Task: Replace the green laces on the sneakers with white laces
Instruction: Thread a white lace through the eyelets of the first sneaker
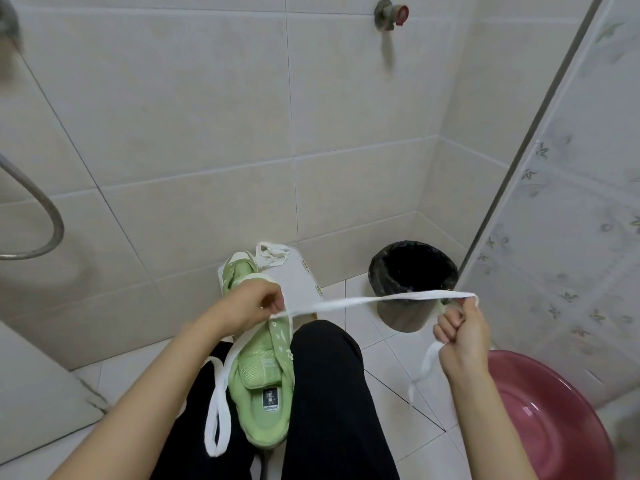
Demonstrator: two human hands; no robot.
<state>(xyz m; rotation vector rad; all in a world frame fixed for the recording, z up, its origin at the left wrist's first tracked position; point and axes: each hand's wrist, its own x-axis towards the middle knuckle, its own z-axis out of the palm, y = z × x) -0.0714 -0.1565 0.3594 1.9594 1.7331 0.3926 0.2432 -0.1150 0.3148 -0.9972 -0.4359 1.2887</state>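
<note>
A light green sneaker (263, 386) lies between my black-trousered knees, heel toward me. A white lace (363, 301) runs taut from its upper eyelets out to the right. My left hand (249, 308) pinches the lace at the shoe's eyelet row. My right hand (460, 336) grips the lace's far stretch in a fist, its end dangling below. The lace's other half hangs in a loop (218, 410) on the shoe's left side. A second green sneaker (239, 273) and a bundled white lace (272, 255) rest on a small white stool (298, 282) ahead.
A black-lined bin (412, 282) stands at the right against the tiled wall. A pink basin (550, 420) sits on the floor at the lower right. A shower hose (38, 209) hangs at the left, and a wall tap (391, 13) is overhead.
</note>
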